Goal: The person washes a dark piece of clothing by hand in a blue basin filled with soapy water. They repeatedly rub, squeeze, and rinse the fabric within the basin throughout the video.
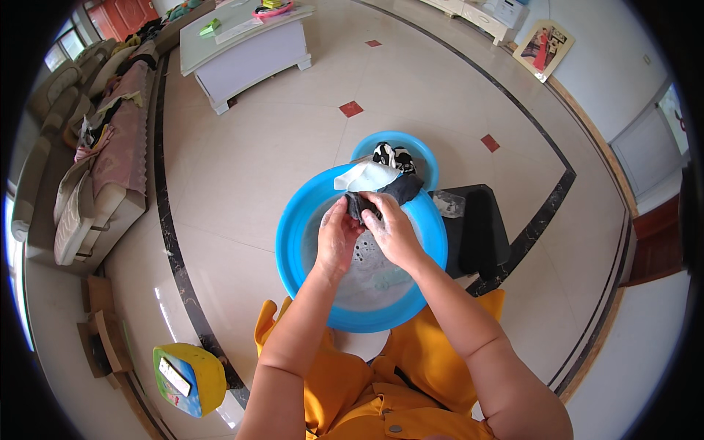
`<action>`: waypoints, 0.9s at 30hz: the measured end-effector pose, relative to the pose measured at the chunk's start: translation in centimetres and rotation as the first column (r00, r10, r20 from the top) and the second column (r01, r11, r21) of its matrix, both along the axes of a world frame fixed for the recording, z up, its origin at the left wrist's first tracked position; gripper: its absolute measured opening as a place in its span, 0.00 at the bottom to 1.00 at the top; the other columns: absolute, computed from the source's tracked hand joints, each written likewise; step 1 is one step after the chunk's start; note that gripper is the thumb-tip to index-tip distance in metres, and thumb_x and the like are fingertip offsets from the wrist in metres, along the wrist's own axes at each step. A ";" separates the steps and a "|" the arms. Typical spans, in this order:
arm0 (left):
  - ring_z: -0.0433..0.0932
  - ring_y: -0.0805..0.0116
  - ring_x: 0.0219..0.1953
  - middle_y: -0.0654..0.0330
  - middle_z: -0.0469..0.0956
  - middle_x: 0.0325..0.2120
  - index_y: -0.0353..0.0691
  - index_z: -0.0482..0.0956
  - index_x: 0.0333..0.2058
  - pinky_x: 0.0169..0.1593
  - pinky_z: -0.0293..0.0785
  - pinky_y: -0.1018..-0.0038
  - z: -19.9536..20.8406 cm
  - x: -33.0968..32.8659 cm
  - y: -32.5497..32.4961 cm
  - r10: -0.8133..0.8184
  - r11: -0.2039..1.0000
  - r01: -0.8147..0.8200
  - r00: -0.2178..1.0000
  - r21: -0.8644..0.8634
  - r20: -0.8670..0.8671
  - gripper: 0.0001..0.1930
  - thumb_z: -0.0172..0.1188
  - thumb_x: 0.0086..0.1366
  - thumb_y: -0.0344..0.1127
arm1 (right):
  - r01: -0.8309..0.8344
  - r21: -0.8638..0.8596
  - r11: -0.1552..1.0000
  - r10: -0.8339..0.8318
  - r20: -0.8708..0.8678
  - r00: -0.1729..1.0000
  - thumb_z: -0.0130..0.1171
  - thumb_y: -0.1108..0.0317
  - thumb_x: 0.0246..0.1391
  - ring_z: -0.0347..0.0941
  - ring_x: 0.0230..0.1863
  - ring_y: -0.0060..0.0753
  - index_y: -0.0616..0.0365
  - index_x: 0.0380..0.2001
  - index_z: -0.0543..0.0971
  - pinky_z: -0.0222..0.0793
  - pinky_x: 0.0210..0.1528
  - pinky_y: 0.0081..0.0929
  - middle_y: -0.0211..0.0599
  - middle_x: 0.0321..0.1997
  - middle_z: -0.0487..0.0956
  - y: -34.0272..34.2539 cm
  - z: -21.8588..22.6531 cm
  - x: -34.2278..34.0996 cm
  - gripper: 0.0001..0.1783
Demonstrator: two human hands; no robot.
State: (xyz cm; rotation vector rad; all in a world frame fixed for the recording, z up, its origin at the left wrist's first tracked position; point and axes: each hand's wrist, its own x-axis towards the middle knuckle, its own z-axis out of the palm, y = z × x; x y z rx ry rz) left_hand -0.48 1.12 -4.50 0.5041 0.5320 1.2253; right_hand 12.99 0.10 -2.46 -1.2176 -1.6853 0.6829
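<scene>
Both hands are wet and hold a small dark grey cloth above a large blue basin. My left hand grips the cloth from the left, and my right hand closes on it from the right with bent fingers. Below them, cloudy soapy water with foam fills the basin; something pale green shows faintly in it. A white cloth and a dark cloth lie over the basin's far rim. Behind it, a black-and-white patterned cloth rests in a smaller blue basin.
A black tray-like container with a clear packet stands right of the basin. At lower left is a yellow stool with a phone on it. A sofa with clothes lines the left; a white table stands farther off.
</scene>
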 end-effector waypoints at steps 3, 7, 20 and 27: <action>0.72 0.78 0.30 0.67 0.74 0.28 0.42 0.72 0.37 0.37 0.69 0.79 0.9 0.4 -0.1 0.035 0.999 -0.036 0.995 -0.003 -0.092 0.08 0.49 0.67 0.38 | -0.031 -0.008 0.999 0.031 0.040 0.999 0.55 0.65 0.54 0.71 0.47 0.47 0.59 0.47 0.71 0.67 0.46 0.35 0.46 0.46 0.72 -0.4 1.4 -0.2 0.17; 0.71 0.79 0.33 0.67 0.72 0.28 0.43 0.72 0.36 0.37 0.67 0.79 0.9 0.1 -0.1 0.001 1.000 0.001 0.998 0.030 -0.057 0.06 0.50 0.65 0.36 | -0.058 -0.137 0.989 0.045 -0.095 0.994 0.53 0.64 0.56 0.74 0.39 0.44 0.62 0.44 0.73 0.68 0.41 0.33 0.45 0.37 0.76 0.0 1.3 0.4 0.16; 0.68 0.76 0.43 0.65 0.71 0.39 0.39 0.69 0.43 0.50 0.64 0.76 0.4 0.6 -0.1 0.217 0.976 -0.210 0.955 0.057 -0.203 0.11 0.45 0.68 0.39 | 0.031 -0.255 0.966 -0.129 -0.381 0.916 0.49 0.63 0.60 0.62 0.27 0.19 0.64 0.34 0.73 0.62 0.31 0.22 0.31 0.23 0.71 1.5 0.1 1.1 0.13; 0.67 0.75 0.48 0.60 0.70 0.45 0.33 0.67 0.49 0.54 0.62 0.76 -0.1 1.7 -0.6 0.258 0.962 -0.272 0.915 -0.002 -0.310 0.22 0.46 0.68 0.48 | 0.199 -0.175 0.964 -0.246 -0.312 0.918 0.51 0.65 0.59 0.66 0.26 0.21 0.64 0.35 0.72 0.64 0.32 0.22 0.33 0.24 0.73 0.9 0.8 0.2 0.11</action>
